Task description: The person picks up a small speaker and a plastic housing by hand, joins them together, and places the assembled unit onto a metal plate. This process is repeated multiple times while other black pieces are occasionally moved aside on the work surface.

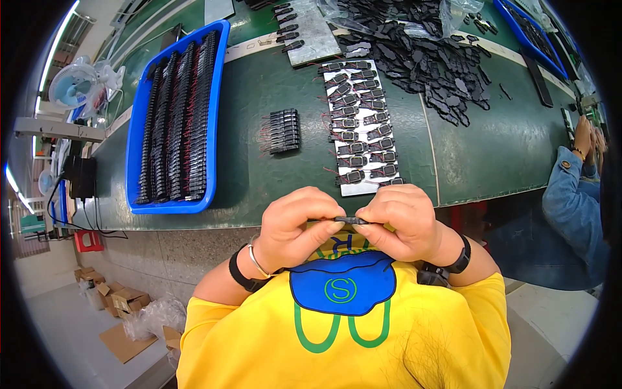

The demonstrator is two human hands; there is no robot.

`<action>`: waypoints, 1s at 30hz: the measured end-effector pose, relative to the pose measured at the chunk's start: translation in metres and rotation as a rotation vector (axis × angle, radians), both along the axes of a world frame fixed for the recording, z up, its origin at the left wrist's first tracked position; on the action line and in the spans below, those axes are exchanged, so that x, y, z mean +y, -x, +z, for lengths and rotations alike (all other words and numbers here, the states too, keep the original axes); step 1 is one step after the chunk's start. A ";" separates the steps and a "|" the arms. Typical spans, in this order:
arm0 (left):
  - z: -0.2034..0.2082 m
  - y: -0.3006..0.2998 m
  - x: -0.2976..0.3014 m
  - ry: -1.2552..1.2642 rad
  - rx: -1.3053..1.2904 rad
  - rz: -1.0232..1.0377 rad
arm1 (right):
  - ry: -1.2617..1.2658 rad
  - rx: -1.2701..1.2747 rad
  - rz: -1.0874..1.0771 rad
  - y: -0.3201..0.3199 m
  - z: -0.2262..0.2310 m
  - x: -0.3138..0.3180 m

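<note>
Close to my chest, at the table's near edge, a small black plastic part (350, 220) is pinched between both hands. My left hand (301, 223) grips its left end with thumb and forefinger. At the other end, my right hand (402, 219) holds it the same way. Just beyond the hands lies a white board (360, 189) bearing two columns of small black parts with metallic rectangles and thin red wires. To its left, a short stack of similar black parts (284, 131) rests on the green table (249, 168).
A blue tray (133, 175) with several packed rows of black parts stands at left. Loose black plastic frames (440, 78) are heaped at the back right, beside a grey plate (311, 35) holding more parts. Another person's denim sleeve (567, 185) shows at far right.
</note>
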State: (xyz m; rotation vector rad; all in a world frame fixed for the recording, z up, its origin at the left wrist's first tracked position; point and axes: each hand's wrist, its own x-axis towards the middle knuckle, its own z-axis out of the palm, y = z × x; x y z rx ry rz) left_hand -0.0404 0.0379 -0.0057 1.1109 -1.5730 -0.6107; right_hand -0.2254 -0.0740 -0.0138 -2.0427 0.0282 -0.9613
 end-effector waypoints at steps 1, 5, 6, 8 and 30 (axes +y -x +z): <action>0.001 0.000 0.000 -0.064 0.074 -0.010 | 0.000 -0.001 -0.001 0.001 0.000 0.000; 0.008 -0.002 -0.001 -0.196 0.162 -0.047 | 0.045 0.002 -0.003 0.003 0.002 -0.001; 0.009 -0.004 -0.001 -0.198 0.103 -0.065 | 0.049 -0.001 -0.003 0.003 0.001 0.000; 0.010 -0.005 -0.002 -0.201 0.043 -0.084 | 0.059 -0.008 -0.005 0.003 0.001 0.002; 0.006 0.001 -0.003 0.003 -0.177 0.002 | -0.276 0.196 -0.057 0.004 0.002 0.008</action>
